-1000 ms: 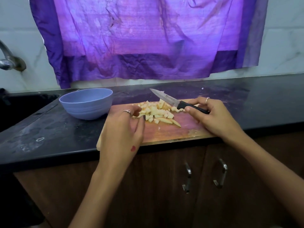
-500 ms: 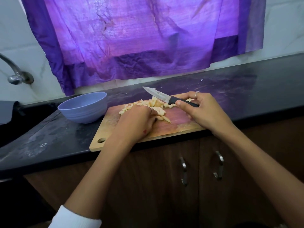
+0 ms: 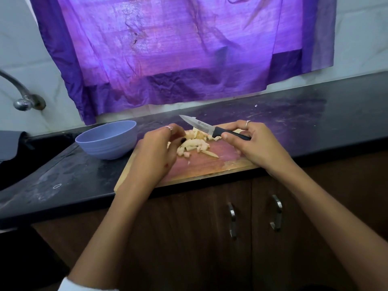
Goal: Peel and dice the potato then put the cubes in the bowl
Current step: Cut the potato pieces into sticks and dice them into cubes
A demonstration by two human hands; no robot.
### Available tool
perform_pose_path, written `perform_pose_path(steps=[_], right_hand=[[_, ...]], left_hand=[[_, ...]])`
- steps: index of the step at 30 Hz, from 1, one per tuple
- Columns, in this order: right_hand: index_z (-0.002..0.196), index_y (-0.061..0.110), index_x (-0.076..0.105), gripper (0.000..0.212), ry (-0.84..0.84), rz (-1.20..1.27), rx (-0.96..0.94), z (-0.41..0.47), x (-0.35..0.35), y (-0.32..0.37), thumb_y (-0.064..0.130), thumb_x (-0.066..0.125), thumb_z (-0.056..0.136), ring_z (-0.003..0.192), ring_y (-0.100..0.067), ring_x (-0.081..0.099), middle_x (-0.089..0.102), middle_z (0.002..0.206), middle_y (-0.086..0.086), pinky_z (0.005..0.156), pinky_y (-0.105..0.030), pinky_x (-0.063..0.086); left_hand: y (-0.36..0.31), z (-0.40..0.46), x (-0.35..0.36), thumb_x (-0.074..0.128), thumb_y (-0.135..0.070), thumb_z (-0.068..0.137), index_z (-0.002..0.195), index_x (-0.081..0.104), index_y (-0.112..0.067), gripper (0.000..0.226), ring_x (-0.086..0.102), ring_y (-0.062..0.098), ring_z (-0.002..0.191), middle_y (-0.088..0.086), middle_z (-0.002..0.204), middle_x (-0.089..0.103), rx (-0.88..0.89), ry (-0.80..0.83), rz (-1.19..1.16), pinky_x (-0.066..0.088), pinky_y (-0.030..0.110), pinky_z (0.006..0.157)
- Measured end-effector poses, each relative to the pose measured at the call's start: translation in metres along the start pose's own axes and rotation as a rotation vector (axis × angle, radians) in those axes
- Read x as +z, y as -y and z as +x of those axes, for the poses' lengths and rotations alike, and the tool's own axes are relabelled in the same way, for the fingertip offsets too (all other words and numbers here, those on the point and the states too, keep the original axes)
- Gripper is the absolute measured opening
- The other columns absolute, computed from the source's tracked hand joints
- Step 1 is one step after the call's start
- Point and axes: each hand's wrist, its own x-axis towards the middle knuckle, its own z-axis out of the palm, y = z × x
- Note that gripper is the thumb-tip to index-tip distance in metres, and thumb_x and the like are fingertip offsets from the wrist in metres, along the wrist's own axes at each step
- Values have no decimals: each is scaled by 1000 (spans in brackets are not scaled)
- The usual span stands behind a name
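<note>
Since the earlier frame, the left hand (image 3: 156, 149) has been drawn round the diced potato pile (image 3: 194, 144) on the cutting board (image 3: 210, 166), fingers curled against the cubes. The paring knife (image 3: 212, 129) is gripped by the right hand (image 3: 255, 143), beside an empty blue bowl (image 3: 107, 139).

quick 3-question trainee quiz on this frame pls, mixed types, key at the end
1. True or false: the potato pieces already lie in the bowl.
2. Which hand holds the knife? A) left hand B) right hand C) neither
3. Fill in: the bowl stands on the countertop, off the ____ end of the cutting board, as the person sees it.

Key
1. False: they are heaped on the cutting board.
2. B: the right hand grips the black handle; the left hand is cupped against the pile.
3. left
</note>
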Motion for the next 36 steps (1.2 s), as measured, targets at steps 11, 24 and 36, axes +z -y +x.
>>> perform_pose_path(steps=[11,24,36], right_hand=[[93,24,53,3,26,163,45,-17,8,28,25,55,96,41,-3,40,59,59,-1,47,-20,31],[134,38,49,39,277,-603,-143,-55,36,75,32,52,96,78,-1,41,50,94,15,58,-8,34],[128,33,57,34,250,-644,-120,-44,37,90,29,55,95,79,-6,43,58,107,6,59,-20,33]], left_hand=[[26,-39,3,60,-26,93,110,70,-16,22,53,12,79,1,101,63,-268,-60,77,43,27,74],[34,-42,0,60,-25,93,108,70,-18,19,54,14,82,3,97,63,-309,-126,22,44,26,73],[31,-44,-2,63,-23,92,101,70,-22,12,56,13,81,-3,86,61,-349,-82,-77,48,28,73]])
